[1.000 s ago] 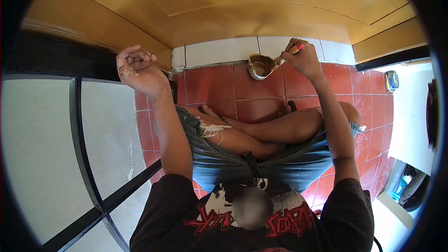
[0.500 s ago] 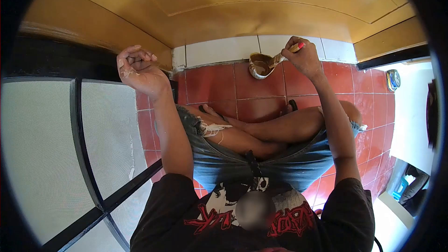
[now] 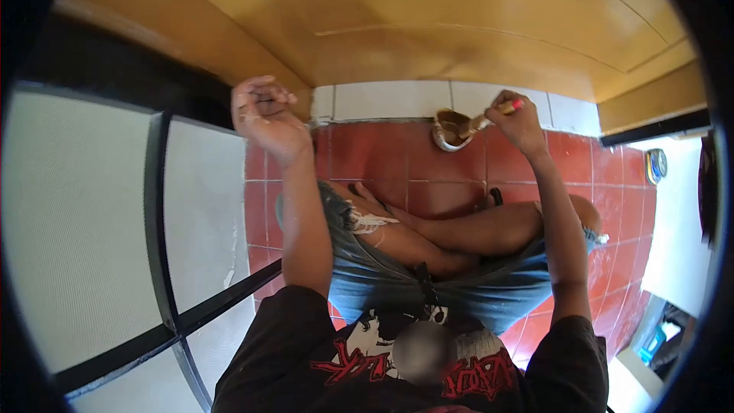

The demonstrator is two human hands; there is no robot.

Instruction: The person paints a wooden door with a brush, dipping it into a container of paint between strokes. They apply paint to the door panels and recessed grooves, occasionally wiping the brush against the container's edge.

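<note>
My right hand (image 3: 522, 128) grips the handle of a paintbrush (image 3: 479, 123), whose red end sticks out past my fingers. The bristle end dips into a small white cup (image 3: 451, 147) with brown paint inside and smeared around its rim. This cup stands on the floor close to the white tile strip. Raised at the left, my left hand (image 3: 272, 122) has its palm turned up and its fingers loosely curled and apart, with nothing in it. Pale smudges mark its skin.
A yellow-brown panelled wooden surface (image 3: 459, 50) rises in front of me above white tiles (image 3: 390, 99). Red tiles (image 3: 367, 149) cover the floor around my crossed legs. Left is a black-framed panel (image 3: 158, 206). A small round tin (image 3: 655, 167) sits at the far right.
The whole view has shifted, so everything appears a little lower and farther right. The paintbrush stays in my right hand with its bristles in the cup; my left hand keeps its raised pose.
</note>
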